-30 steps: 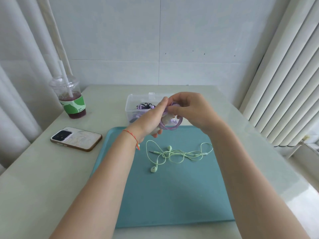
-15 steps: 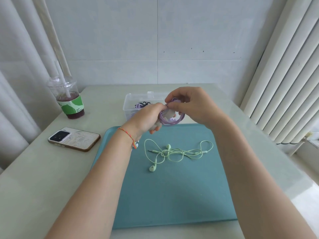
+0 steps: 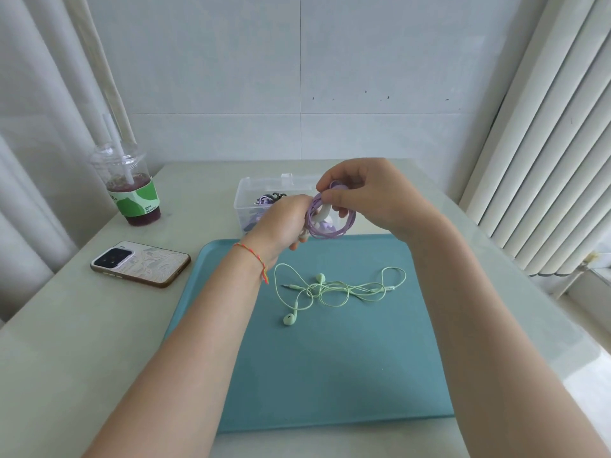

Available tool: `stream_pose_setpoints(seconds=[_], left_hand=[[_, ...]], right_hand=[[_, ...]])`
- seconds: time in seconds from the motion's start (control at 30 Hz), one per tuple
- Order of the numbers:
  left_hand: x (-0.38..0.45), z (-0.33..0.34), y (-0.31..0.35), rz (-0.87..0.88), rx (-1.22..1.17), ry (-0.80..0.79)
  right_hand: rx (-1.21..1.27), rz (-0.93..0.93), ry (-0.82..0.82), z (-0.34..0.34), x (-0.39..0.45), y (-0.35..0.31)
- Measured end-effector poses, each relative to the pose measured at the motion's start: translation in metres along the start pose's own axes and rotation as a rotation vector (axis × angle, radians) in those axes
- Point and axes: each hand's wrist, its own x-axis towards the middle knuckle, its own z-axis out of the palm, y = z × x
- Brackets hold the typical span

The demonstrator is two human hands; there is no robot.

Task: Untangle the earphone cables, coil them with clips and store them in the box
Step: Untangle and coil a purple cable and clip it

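Both hands are up in the air, just over the far edge of the blue tray (image 3: pixel 330 375). Together they hold a purple earphone cable (image 3: pixel 334 230) that is wound into a round coil. The coil hangs down between the hands, with its open ring facing the person. A white clip (image 3: pixel 322 213) sits at the top of the coil, and the cable loops run through it.

The left hand (image 3: pixel 284 223) has its fingers curled around the left side of the coil and the clip. The right hand (image 3: pixel 360 196) bends its fingers in and pinches the top of the coil with its thumb and fingertips.

A green earphone cable (image 3: pixel 334 289) lies flat on the tray, near the middle and closer to the far side. It is still in a tangle. It stretches long from left to right. Its little metal plug points to the left. One earbud lies at the near left end, and another pokes up in the middle of the knot.

A clear plastic box (image 3: pixel 244 196) stands on the table (image 3: pixel 82 342) just behind the tray. It is open on top. Some purple cable and a dark clip are inside it, but the hands hide part of it.

A phone (image 3: pixel 140 263) lies face down left of the tray. A cup (image 3: pixel 132 190) of dark drink with a straw stands further back on the left.
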Motion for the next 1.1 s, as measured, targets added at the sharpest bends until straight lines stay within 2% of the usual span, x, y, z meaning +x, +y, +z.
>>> stream_pose_setpoints(seconds=[0.1,0.2,0.57,0.8,0.9,1.1], left_hand=[[-0.002,-0.001,0.001,-0.013,-0.099,-0.005],[-0.002,0.001,0.002,-0.026,-0.095,0.002],[-0.001,0.003,0.001,-0.141,-0.164,-0.127],[-0.005,0.008,0.005,-0.023,0.006,-0.138],[-0.005,0.007,0.005,0.013,-0.015,-0.151],[-0.004,0.004,0.003,0.07,-0.096,-0.088]], right_hand=[[-0.004,-0.015,0.001,0.0,0.0,-0.002],[-0.01,-0.003,-0.021,-0.004,-0.002,-0.001],[0.046,0.04,-0.193,-0.023,-0.01,0.004],[0.17,0.12,-0.196,-0.019,-0.005,0.013],[0.241,0.142,-0.204,-0.017,-0.004,0.015],[0.539,0.172,-0.224,-0.013,-0.001,0.02]])
